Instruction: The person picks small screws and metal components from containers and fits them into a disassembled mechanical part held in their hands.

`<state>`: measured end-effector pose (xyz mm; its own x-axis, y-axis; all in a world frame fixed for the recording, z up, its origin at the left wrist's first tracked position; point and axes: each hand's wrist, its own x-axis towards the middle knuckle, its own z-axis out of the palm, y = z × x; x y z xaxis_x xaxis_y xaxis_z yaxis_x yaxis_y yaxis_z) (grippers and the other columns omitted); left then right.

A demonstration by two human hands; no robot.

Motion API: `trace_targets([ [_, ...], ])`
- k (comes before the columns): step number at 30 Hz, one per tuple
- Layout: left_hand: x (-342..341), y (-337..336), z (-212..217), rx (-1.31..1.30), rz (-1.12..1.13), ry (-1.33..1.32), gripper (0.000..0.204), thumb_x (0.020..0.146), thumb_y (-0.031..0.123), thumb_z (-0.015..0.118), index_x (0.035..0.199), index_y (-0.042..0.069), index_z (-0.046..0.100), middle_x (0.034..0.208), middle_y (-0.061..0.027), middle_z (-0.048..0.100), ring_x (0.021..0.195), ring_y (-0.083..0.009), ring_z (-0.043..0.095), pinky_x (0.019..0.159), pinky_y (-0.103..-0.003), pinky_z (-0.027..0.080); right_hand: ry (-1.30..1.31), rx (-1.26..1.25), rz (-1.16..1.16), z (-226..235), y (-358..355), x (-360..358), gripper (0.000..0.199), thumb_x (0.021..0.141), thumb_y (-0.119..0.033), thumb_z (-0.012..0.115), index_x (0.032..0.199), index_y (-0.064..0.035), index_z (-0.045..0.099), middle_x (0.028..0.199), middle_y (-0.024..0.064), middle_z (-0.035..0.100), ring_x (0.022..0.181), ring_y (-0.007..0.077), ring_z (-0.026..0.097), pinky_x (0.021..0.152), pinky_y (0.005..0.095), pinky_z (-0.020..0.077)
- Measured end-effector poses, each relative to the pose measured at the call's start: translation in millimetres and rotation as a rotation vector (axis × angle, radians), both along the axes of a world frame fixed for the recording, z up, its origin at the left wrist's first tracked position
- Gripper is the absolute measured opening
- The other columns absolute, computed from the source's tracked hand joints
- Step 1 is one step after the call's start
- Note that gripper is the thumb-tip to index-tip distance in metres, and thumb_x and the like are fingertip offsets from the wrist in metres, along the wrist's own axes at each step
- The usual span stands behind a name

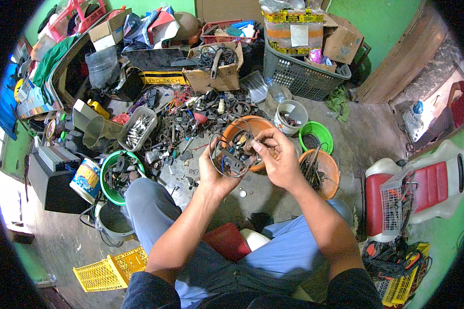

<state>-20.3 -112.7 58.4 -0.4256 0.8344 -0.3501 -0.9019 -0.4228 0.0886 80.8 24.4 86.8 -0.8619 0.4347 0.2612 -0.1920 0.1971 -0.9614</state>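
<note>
Two orange bowls (252, 129), two green bowls (317, 131), center frame. Left hand (214, 172) gripping wire bundle (232, 154); right hand (278, 157) pinching small part (249, 146).

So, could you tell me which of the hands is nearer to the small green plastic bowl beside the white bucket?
Right. The right hand is just below-left of the small green plastic bowl, while the left hand lies farther left, holding thin wire rings.
</note>
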Motion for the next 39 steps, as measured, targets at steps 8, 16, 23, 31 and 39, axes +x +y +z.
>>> trace_targets([
  [8, -2.5, -2.0, 1.9, 0.038, 0.002, -0.002, 0.059, 0.098, 0.049, 0.038, 0.140, 0.009, 0.049, 0.142, -0.0188, 0.053, 0.128, -0.0355, 0.053, 0.110, -0.053, 0.041, 0.074, -0.280, 0.018, 16.7, 9.1, -1.2, 0.022, 0.099, -0.011, 0.060, 0.119, -0.0006, 0.057, 0.099, 0.0088, 0.069, 0.089, 0.0151, 0.067, 0.074, 0.0293, 0.0556],
  [16, -3.3, -4.0, 4.6, -0.019, 0.047, -0.003, 0.058, 0.096, 0.049, 0.044, 0.136, 0.008, 0.052, 0.140, -0.0191, 0.054, 0.128, -0.0361, 0.052, 0.109, -0.055, 0.040, 0.084, -0.791, 0.140, 2.3, 26.6, -0.5, 0.024, 0.097, -0.023, 0.066, 0.114, -0.0059, 0.062, 0.091, 0.0048, 0.068, 0.080, 0.0142, 0.066, 0.067, 0.0287, 0.0527],
  [23, -3.0, -4.6, 4.9, -0.021, 0.074, -0.037, 0.053, 0.095, 0.048, 0.046, 0.129, 0.007, 0.057, 0.137, -0.0200, 0.056, 0.126, -0.0368, 0.053, 0.109, -0.057, 0.039, 0.054, -0.846, 0.118, 1.7, 28.0, 0.0, 0.020, 0.096, -0.021, 0.067, 0.113, -0.0099, 0.065, 0.095, 0.0022, 0.068, 0.082, 0.0116, 0.064, 0.068, 0.0277, 0.0517],
  [31, -4.1, -6.7, 9.7, -0.013, 0.093, -0.009, 0.055, 0.098, 0.046, 0.040, 0.138, 0.011, 0.053, 0.136, -0.0138, 0.058, 0.125, -0.0347, 0.054, 0.106, -0.056, 0.042, -0.012, -0.747, 0.028, 4.3, 27.9, -2.0, 0.017, 0.094, -0.013, 0.069, 0.109, -0.0091, 0.066, 0.097, 0.0016, 0.070, 0.084, 0.0101, 0.064, 0.070, 0.0265, 0.0520],
  [39, -8.7, -14.1, 3.8, 0.028, 0.136, -0.002, 0.054, 0.097, 0.045, 0.041, 0.137, 0.009, 0.053, 0.137, -0.0149, 0.057, 0.125, -0.0350, 0.054, 0.108, -0.055, 0.041, -0.154, -0.239, -0.215, -16.9, 33.8, -16.6, 0.016, 0.088, -0.007, 0.073, 0.100, -0.0031, 0.064, 0.088, 0.0015, 0.067, 0.078, 0.0100, 0.063, 0.067, 0.0248, 0.0514],
])
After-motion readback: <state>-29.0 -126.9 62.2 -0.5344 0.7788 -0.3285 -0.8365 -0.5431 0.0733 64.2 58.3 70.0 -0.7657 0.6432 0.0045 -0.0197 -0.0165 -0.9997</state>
